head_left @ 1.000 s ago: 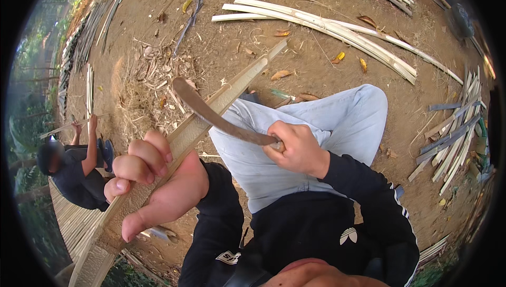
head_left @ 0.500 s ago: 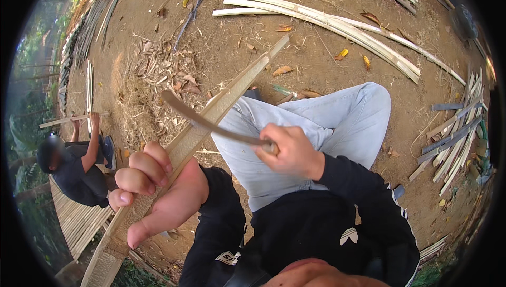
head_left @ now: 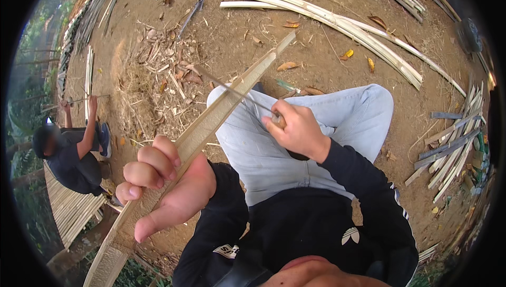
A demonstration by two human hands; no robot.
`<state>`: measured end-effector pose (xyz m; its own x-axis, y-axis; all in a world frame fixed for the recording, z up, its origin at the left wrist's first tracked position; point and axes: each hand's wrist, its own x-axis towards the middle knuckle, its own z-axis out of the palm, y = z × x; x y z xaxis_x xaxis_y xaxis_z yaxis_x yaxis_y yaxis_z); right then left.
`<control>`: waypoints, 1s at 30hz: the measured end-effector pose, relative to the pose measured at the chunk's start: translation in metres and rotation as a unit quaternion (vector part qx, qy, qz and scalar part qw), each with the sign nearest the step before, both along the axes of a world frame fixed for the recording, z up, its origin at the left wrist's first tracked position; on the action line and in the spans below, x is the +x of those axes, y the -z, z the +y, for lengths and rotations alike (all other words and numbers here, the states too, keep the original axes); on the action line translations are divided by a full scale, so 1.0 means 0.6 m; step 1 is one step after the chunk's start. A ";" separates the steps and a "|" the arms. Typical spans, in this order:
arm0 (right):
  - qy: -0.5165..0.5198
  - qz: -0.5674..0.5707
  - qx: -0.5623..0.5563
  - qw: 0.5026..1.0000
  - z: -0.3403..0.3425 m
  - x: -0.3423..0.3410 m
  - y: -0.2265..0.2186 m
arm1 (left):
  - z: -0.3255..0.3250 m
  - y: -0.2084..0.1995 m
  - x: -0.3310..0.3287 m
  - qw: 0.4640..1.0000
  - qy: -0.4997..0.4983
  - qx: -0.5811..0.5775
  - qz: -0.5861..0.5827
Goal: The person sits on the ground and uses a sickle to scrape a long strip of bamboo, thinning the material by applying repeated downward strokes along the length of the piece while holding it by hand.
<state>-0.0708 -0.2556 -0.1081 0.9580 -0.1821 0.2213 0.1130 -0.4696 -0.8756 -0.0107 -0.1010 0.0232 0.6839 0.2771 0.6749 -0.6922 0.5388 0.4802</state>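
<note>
My left hand (head_left: 184, 193) is wrapped round a long split bamboo strip (head_left: 203, 122), thumb on one side and fingers curled over the other. The strip slants from the lower left up toward the middle, its pale inner face showing, with a joint near each end. In my right hand (head_left: 305, 133), a long-bladed knife (head_left: 259, 103) is gripped by its wooden handle. The thin blade shows nearly edge-on and crosses the strip above my legs; I cannot tell whether it touches. My legs, in light jeans (head_left: 263, 155), are folded beneath.
Long pale bamboo strips (head_left: 337, 21) lie on the dirt ahead. A pile of shorter strips (head_left: 453, 144) is at the right. Shavings and dry leaves (head_left: 163, 60) cover the ground at front left. At far left another person (head_left: 71, 152) squats beside a slatted bamboo platform (head_left: 71, 210), holding a strip.
The knife has turned from showing its broad curved blade to nearly edge-on. My right hand has shifted slightly up and right. My left hand keeps its hold on the strip.
</note>
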 end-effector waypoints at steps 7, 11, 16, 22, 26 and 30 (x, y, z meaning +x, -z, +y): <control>0.039 -0.014 -0.038 0.998 -0.008 0.015 0.012 | -0.004 -0.003 0.008 1.000 0.016 0.003 -0.015; -0.053 -0.028 0.024 0.998 0.000 -0.031 -0.035 | 0.006 0.003 0.020 0.996 0.074 0.017 -0.057; 0.021 -0.016 -0.038 0.999 -0.026 0.002 0.002 | -0.001 -0.004 0.031 0.988 0.121 0.038 -0.087; 0.036 -0.026 -0.049 0.998 -0.028 0.003 0.019 | 0.000 -0.010 0.027 0.986 0.127 0.054 -0.088; -0.013 -0.041 -0.027 0.999 -0.007 -0.016 -0.016 | -0.003 -0.004 0.030 0.988 0.129 0.045 -0.077; 0.042 -0.024 -0.050 0.998 -0.011 0.017 0.015 | -0.005 -0.011 0.022 0.993 0.089 0.042 -0.064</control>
<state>-0.0605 -0.2624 -0.1173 0.9281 -0.2369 0.2873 0.1092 -0.5644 -0.8182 0.0023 -0.1038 0.0300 0.6243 0.0985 0.7750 -0.6481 0.6192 0.4434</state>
